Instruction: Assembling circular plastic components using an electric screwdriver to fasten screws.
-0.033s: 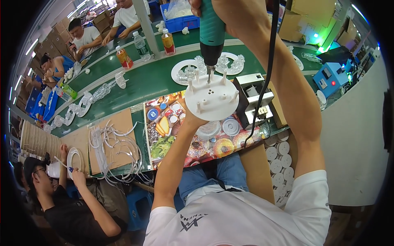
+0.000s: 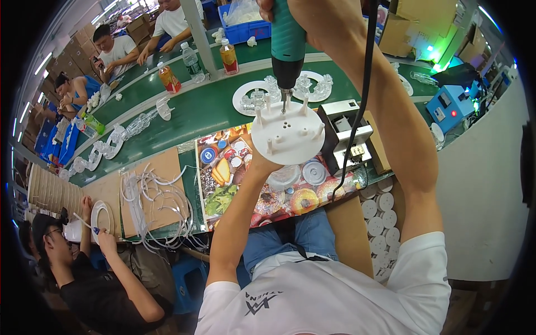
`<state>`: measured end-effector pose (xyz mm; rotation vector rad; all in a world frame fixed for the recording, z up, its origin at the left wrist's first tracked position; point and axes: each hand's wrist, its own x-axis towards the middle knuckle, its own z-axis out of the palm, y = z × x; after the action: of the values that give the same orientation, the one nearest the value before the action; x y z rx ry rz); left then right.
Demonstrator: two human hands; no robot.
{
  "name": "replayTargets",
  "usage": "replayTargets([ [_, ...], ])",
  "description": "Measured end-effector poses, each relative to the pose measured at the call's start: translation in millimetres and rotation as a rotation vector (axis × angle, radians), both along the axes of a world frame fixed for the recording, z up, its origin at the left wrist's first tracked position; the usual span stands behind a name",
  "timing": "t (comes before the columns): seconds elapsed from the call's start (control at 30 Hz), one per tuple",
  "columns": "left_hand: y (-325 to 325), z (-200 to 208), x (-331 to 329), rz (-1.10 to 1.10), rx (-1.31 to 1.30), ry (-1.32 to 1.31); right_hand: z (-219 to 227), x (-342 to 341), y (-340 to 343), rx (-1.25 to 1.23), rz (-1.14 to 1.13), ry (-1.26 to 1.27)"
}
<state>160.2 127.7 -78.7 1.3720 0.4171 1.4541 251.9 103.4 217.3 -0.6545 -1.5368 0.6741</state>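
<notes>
My right hand [image 2: 315, 25], partly cut off by the top edge, is wrapped round a teal and black electric screwdriver [image 2: 289, 42]. The screwdriver points down, and its bit meets the far part of a round white plastic base [image 2: 290, 146] with several upright posts. From below, my left hand [image 2: 260, 162] holds this base over the table; most of its fingers are hidden under it. Right beside the base stands a metal and black device [image 2: 347, 134]. Beyond it on the green belt lie white rings [image 2: 240, 99] with clear plastic parts.
A colourful printed mat [image 2: 223, 192] covers the table before me. A black cable [image 2: 365, 95] hangs past my right arm. White tubes [image 2: 159, 195] lie on cardboard at left, near a seated co-worker [image 2: 106, 285]. White discs [image 2: 377, 226] fill a box at lower right. Bottles [image 2: 229, 57] stand across the belt.
</notes>
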Motion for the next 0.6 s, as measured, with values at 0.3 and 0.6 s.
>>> replayTargets([
  [0.3,-8,41,-4,-0.222,-0.212,-0.031,-5,-2,12,0.096,0.067,-0.011],
  [0.6,13,12,-13,-0.002,0.224,0.233,-2,11,4,0.119,0.059,-0.041],
])
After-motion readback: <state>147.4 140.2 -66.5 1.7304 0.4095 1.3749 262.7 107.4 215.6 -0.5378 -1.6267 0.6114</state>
